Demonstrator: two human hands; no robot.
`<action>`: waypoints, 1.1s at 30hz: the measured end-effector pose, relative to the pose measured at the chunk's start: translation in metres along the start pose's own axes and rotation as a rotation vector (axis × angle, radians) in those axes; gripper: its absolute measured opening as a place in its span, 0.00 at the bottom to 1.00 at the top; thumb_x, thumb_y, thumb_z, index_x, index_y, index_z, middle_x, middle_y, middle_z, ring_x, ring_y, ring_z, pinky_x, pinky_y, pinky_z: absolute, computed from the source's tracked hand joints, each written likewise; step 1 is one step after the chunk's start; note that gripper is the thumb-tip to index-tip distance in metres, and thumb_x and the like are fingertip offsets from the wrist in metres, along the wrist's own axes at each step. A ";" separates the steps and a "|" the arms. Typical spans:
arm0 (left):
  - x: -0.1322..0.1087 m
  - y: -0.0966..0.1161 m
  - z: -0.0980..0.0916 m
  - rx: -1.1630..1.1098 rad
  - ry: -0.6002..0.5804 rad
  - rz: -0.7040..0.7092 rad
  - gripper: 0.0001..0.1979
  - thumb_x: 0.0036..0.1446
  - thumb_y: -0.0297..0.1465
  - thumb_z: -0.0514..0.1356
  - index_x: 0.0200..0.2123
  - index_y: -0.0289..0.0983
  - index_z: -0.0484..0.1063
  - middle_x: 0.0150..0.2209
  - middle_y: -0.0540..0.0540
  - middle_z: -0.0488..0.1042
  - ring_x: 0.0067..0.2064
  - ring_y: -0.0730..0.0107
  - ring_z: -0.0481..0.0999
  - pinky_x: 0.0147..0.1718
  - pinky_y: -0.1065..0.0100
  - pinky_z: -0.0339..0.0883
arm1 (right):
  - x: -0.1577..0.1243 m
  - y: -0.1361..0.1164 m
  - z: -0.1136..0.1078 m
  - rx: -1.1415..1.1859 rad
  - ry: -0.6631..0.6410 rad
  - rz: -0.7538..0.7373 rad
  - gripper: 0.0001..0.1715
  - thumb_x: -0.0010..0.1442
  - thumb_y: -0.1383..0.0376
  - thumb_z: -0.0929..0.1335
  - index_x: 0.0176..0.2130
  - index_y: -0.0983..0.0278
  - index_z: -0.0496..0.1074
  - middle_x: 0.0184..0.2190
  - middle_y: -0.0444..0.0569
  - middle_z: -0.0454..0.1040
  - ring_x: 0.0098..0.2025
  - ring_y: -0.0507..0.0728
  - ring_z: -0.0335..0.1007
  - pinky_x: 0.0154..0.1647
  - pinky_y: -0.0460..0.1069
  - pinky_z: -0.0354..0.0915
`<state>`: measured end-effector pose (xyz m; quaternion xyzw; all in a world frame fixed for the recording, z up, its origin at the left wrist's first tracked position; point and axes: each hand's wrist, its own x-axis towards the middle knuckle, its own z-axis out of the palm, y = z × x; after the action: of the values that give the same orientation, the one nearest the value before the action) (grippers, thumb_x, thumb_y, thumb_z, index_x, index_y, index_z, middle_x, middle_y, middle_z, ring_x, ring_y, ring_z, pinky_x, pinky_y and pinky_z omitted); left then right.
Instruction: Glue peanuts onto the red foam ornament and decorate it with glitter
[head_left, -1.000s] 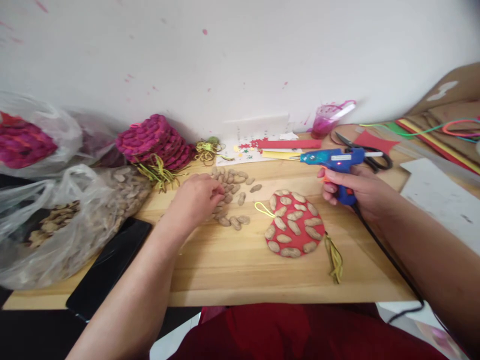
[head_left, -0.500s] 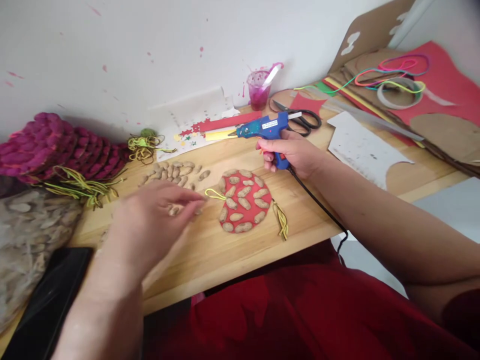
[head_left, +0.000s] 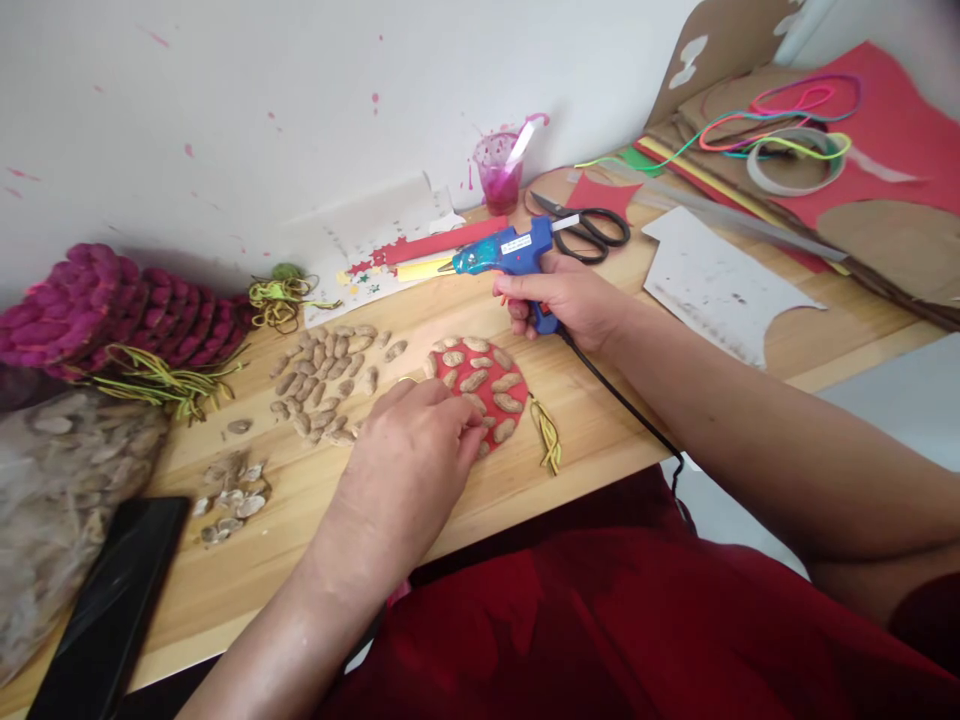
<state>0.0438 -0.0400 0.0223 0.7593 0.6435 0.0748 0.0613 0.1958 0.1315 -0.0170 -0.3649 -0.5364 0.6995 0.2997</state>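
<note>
My right hand is closed around the handle of a blue hot glue gun, its nozzle aimed left above the table. My left hand reaches over the left part of a red disc covered with peanuts in their shells. Its fingers are drawn together and bent down at the disc; whatever is between them is hidden. From the disc's right edge hangs a yellow-green string tassel. Left of the disc lies a pile of loose peanuts.
A black phone and a bag of peanuts are at the left, near broken shells and pink-painted discs. Behind the glue gun lie scissors and a cup of pink paint. The gun's cord crosses the front edge.
My left hand has moved right, from beside the peanut pile onto the disc, covering its yellow loop. My right hand still holds the glue gun in about the same place.
</note>
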 end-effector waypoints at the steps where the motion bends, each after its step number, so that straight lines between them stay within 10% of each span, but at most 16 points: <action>1: 0.001 0.001 0.000 0.012 -0.006 -0.001 0.05 0.59 0.28 0.64 0.31 0.39 0.79 0.31 0.46 0.76 0.36 0.60 0.74 0.39 0.58 0.70 | 0.000 0.000 0.000 0.001 0.000 -0.005 0.09 0.62 0.67 0.72 0.31 0.66 0.71 0.18 0.41 0.69 0.19 0.50 0.69 0.16 0.43 0.60; 33: -0.013 -0.020 0.001 -0.154 0.093 0.004 0.05 0.62 0.28 0.62 0.36 0.40 0.79 0.35 0.47 0.78 0.38 0.61 0.75 0.39 0.60 0.67 | -0.001 0.000 0.000 0.002 -0.016 0.008 0.11 0.62 0.65 0.73 0.30 0.65 0.71 0.18 0.41 0.68 0.19 0.49 0.68 0.17 0.42 0.59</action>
<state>0.0225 -0.0499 0.0176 0.7494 0.6364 0.1594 0.0895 0.1963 0.1305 -0.0162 -0.3611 -0.5365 0.7043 0.2928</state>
